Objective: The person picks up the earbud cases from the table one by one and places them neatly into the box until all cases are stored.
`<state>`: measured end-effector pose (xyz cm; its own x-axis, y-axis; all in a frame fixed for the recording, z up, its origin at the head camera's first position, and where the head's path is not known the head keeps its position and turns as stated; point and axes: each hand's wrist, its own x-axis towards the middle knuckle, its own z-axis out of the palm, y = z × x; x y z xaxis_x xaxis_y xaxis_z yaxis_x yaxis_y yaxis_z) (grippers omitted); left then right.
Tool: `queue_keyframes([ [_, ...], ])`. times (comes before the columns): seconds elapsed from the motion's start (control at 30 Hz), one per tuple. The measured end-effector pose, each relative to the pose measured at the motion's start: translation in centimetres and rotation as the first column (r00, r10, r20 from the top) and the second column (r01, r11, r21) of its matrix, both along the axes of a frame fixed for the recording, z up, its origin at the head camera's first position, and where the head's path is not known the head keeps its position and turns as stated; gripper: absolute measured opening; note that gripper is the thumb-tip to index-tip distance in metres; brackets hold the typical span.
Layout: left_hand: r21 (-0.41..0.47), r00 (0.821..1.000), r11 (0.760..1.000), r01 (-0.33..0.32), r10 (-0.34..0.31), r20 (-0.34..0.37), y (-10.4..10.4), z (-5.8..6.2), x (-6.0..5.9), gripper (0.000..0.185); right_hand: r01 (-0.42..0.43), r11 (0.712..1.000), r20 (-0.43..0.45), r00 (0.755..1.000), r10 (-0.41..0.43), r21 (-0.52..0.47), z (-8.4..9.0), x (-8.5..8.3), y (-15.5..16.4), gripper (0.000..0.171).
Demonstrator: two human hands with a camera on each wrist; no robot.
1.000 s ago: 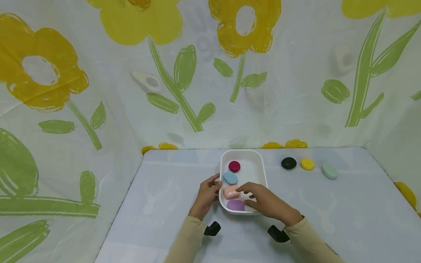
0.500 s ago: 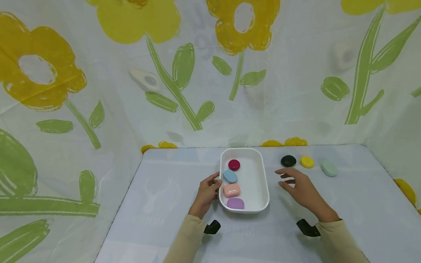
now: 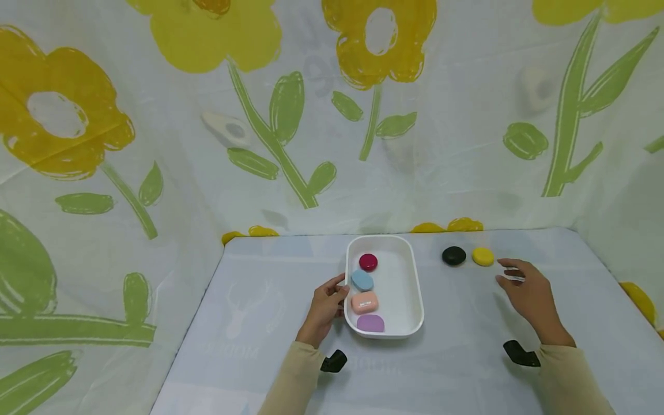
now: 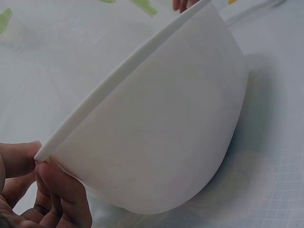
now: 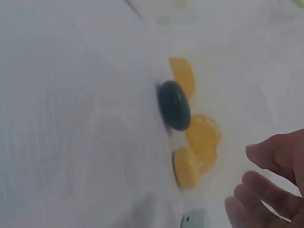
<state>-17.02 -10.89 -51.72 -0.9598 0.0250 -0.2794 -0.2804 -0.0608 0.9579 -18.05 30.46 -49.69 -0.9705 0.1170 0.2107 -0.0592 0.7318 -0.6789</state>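
Tray (image 3: 399, 288) — L fingers (image 4: 66, 185) pinch rim (image 4: 118, 80), R fingers (image 5: 259, 190) loosely parted nr yellow disc (image 3: 483, 256).

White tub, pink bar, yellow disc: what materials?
White tub: likely moulded plastic, matte; smooth wall without sharp reflections.
Pink bar: glossy, bright streak on top; soap or plastic, can't tell.
Yellow disc: slight sheen, small highlights; perhaps soap or plastic.

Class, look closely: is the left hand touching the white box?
Touching: the left wrist view shows the left hand pinching the box by its rim, thumb on one side, fingers on the other.
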Motion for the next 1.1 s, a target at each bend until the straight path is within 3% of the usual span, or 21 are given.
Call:
queue_keyframes([
  [0.33, 0.004, 1.000, 1.000, -0.009, 0.009, 0.001, -0.1, -0.2, 0.1, 0.047, 0.139, 0.990, 0.050, 0.989, -0.138, -0.023, -0.7, -1.7, 2.3, 0.048],
  [0.7, 0.001, 1.000, 1.000, -0.006, 0.006, 0.005, 0.0, -0.5, 0.3, 0.048, 0.101, 0.990, 0.178, 0.977, -0.117, 0.100, -2.0, -3.5, 3.5, 0.054],
  [1.1, 0.006, 1.000, 1.000, -0.005, 0.005, -0.006, 0.1, 0.0, 0.1, 0.048, 0.085, 0.982, 0.124, 0.987, -0.106, 0.168, -1.9, -3.9, 3.6, 0.044],
])
